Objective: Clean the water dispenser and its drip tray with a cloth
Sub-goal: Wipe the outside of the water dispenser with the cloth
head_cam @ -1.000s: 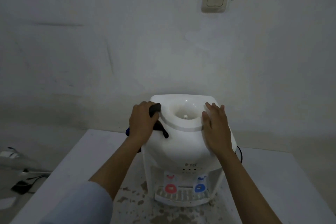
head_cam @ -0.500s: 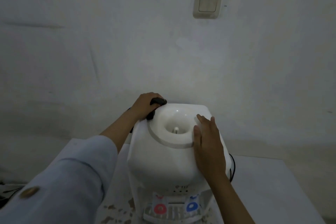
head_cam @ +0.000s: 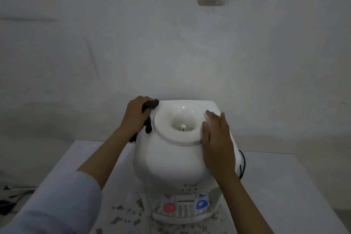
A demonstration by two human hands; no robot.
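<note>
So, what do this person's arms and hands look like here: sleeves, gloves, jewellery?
Left hand and right hand are bare: no gloves, rings or watch visible. The left arm wears a pale grey-blue sleeve pushed up above the forearm. The right forearm shows no sleeve in frame.

Water dispenser (head_cam: 171, 161) front marking too blurred.

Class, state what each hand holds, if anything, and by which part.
Left hand grips the dark bunched cloth around its upper part; right hand holds nothing.
</note>
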